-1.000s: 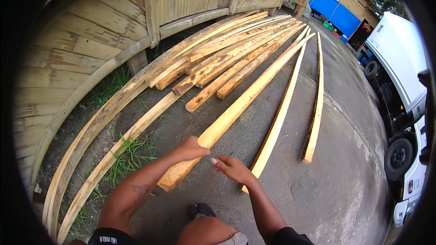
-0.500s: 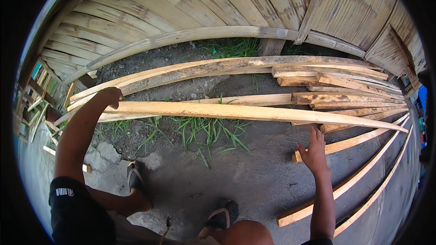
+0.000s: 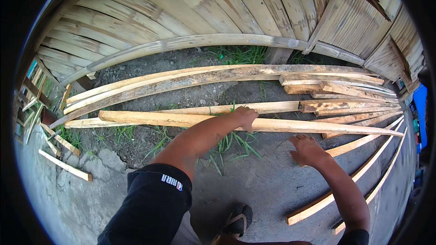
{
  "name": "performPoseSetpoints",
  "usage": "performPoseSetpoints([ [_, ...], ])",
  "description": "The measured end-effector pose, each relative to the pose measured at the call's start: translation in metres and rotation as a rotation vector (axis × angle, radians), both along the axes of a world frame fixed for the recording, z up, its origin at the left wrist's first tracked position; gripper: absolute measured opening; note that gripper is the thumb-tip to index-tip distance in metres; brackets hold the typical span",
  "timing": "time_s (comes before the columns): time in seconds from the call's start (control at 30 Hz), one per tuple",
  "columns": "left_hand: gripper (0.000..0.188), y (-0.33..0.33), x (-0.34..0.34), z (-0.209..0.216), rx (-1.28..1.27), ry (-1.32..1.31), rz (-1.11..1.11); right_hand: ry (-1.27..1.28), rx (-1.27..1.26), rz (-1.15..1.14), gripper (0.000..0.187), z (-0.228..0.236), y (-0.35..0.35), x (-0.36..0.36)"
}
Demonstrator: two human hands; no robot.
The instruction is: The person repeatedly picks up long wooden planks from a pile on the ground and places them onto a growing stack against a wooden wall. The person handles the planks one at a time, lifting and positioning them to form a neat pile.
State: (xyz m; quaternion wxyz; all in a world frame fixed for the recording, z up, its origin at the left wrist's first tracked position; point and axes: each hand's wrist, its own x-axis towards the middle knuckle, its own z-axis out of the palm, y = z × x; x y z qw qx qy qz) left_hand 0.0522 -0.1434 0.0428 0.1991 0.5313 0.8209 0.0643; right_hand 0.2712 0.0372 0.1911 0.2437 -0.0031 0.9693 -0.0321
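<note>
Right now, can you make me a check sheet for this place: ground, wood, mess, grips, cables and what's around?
Surface: grey ground, cracked toward the left; green grass near the wall.
Job's things: long pale beam beside other long beams.
Clutter: short wood pieces at left.
Grips: left grip on the pale beam, firmness unclear; right grip open, on the person's side of it.
Cables: nothing seen.
Surroundings: slatted wall beyond the beams.
</note>
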Motion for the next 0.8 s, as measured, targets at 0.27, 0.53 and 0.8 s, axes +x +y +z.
performPoseSetpoints([
  [0.27, 0.037, 0.026, 0.01, -0.038, 0.058, -0.05, 0.167, 0.221, -0.343, -0.251, 0.035, -0.059, -0.068, -0.044],
  [0.53, 0.023, -0.076, 0.089, 0.03, 0.183, -0.152, -0.034, 0.551, -0.346, -0.173, 0.039, -0.055, -0.081, -0.018],
  [0.8, 0.051, -0.306, 0.062, 0.059, -0.143, -0.051, 0.097, 0.406, -0.522, -0.038, 0.038, -0.049, -0.156, -0.059],
])
